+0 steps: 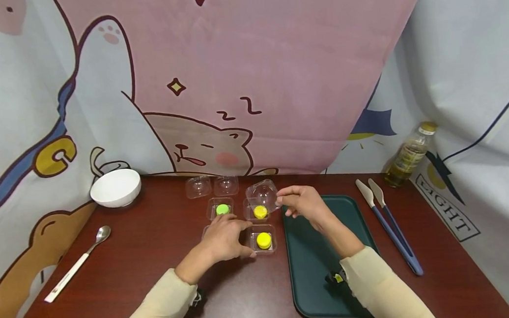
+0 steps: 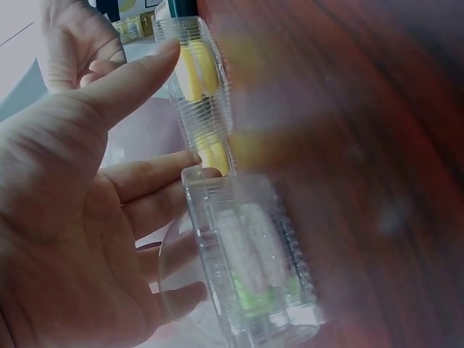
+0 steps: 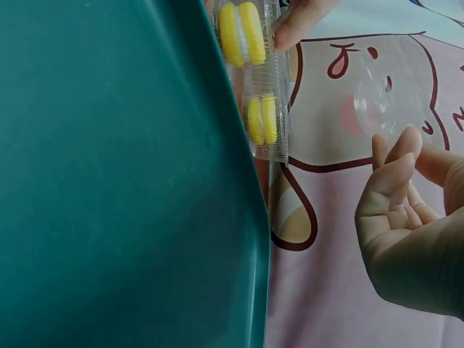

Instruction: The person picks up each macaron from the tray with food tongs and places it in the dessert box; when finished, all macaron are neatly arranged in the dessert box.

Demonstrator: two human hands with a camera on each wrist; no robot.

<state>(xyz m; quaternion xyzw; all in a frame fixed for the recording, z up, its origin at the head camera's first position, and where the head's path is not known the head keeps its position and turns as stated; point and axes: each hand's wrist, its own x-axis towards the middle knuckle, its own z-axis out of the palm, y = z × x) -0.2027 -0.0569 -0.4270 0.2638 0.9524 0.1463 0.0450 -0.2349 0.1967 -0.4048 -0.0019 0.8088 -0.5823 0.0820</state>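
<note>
My right hand (image 1: 304,205) pinches the edge of a clear plastic lid (image 1: 261,193), raised and tilted over the back right compartment. A yellow macaron (image 1: 260,212) sits below that lid. Another yellow macaron (image 1: 263,240) lies in the open front right compartment (image 1: 271,229). My left hand (image 1: 224,237) rests spread over the left side of the clear packaging, its thumb and fingertips touching the rims. Behind that hand shows a green macaron (image 1: 222,209). In the left wrist view a pale macaron (image 2: 252,246) shows through the plastic; the left hand hides it from above.
More clear domed lids (image 1: 226,185) lie at the back. A dark green tray (image 1: 301,293) is under the right forearm. Blue-handled tongs (image 1: 394,233) and an oil bottle (image 1: 407,160) stand farther right. A white bowl (image 1: 116,188) and a spoon (image 1: 77,265) are at left.
</note>
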